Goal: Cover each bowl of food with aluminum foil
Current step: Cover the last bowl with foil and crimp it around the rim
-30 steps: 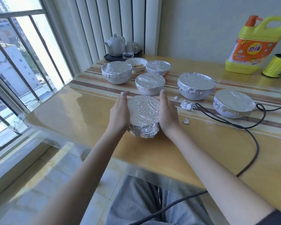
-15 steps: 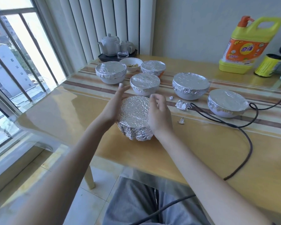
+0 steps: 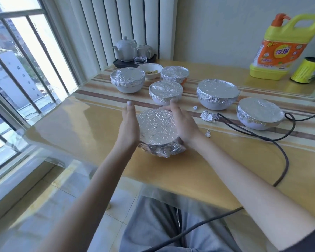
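Fingers (image 3: 130,110) straight and pressed flat on both sides of the foil-wrapped bowl (image 3: 158,131), left hand (image 3: 128,127) and right hand (image 3: 185,124) probably moulding foil tight, just before the small covered bowl (image 3: 165,93) on the table (image 3: 84,128).

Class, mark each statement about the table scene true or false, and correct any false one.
1. Both hands press the sides of the nearest foil-wrapped bowl. True: left hand, right hand.
2. Every bowl is covered. False: the small bowl by the teapot is open, with food showing.
3. Foil scraps lie on the table. True.
4. The detergent bottle lies on its side. False: it stands upright.
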